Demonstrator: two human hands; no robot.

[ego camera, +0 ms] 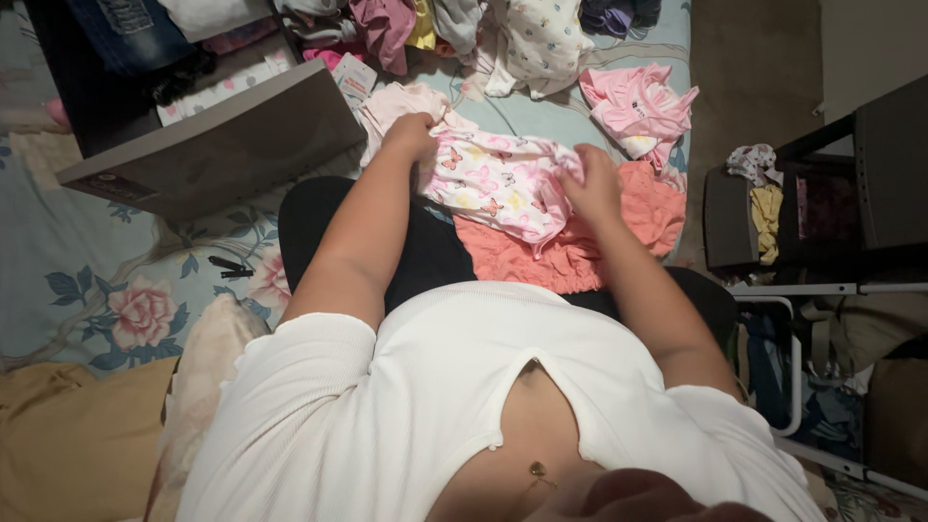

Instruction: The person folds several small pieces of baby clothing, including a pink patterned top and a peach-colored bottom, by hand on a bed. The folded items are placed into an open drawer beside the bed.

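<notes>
I am looking straight down over my own chest at a small white garment [498,184] printed with pink and orange butterflies, spread crumpled across my lap and the bedspread in front of me. My left hand [411,135] is closed on its upper left corner, fingers curled tight into the cloth, and my right hand [592,184] pinches the bunched right edge, so the fabric sags in soft folds between the two grips. Its lower hem lies over a coral ruffled garment [580,246] that sticks out beneath and to the right. A pale pink piece [401,101] peeks from under the upper left corner, just beside my left hand. Beyond the right hand, apart from it, a bright pink shirt [638,106] lies crumpled near the edge of the bed. Farther up, a heap of mixed clothes [454,29] runs along the top, with a white dotted piece [536,39] hanging toward me. On my left a grey flat box lid [222,145] sits tilted, its near corner close to my left forearm, which hems that side in. The floral bedspread [106,290] shows open on the lower left, with a black hair clip [230,267] lying on it. On the right the bed ends quickly; a dark storage rack [831,203] stands close beyond the edge, leaving little room there.
</notes>
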